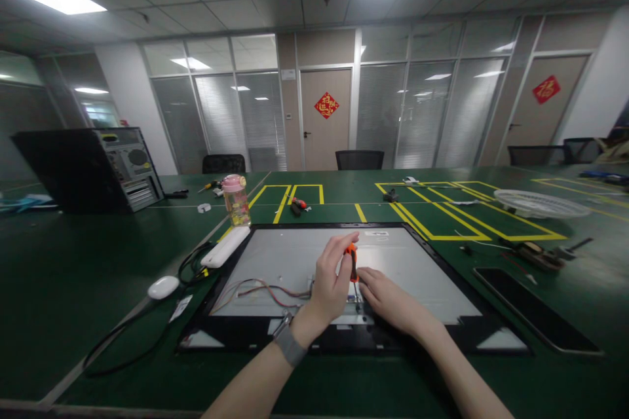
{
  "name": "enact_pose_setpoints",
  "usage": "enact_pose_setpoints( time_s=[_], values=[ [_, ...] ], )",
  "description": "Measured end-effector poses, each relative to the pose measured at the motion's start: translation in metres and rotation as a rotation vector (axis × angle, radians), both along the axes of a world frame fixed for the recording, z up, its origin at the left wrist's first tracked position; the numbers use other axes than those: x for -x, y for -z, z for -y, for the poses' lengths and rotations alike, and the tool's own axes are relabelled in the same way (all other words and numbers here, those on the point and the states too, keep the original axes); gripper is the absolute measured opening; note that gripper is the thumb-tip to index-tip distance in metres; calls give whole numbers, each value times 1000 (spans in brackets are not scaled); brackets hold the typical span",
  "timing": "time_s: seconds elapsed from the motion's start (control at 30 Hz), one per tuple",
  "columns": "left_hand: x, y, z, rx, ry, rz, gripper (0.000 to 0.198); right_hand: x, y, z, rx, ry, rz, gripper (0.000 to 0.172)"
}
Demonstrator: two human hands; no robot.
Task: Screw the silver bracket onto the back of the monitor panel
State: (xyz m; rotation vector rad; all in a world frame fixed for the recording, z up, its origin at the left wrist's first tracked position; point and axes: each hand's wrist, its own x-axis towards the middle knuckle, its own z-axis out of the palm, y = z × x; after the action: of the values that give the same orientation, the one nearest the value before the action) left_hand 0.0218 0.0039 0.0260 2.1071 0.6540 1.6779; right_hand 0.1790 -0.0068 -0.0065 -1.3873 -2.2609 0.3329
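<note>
While left hand (328,283) holds screwdriver (352,260), panel label (376,233) is illegible.

Your left hand (330,280) is lifted up, with the thumb and fingers pinched tight at the top. Your right hand (388,299) lies low and flat just beside it, palm down, with loose fingers pointing left. Both your bare arms reach forward and come close together at the hands.

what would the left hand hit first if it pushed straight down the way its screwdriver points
Most likely the monitor back panel, close beside the right hand; the left hand holds the screwdriver tip down there.
</note>
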Motion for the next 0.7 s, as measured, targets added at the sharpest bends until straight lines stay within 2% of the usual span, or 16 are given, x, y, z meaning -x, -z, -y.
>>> enact_pose_setpoints(
  time_s=[0.3,0.47,0.57,0.7],
  values=[
    [-1,-2,3,4,-134,33,21,-1,0,-1,18,-12,9,34],
    [1,-1,2,3,-57,8,39,-1,4,-2,11,6,7,33],
    [1,0,-1,-41,3,8,43,-1,5,-3,1,-1,1,33],
    [0,-2,0,-82,-40,-9,43,-1,2,-2,-3,-17,-9,32]
  ],
)
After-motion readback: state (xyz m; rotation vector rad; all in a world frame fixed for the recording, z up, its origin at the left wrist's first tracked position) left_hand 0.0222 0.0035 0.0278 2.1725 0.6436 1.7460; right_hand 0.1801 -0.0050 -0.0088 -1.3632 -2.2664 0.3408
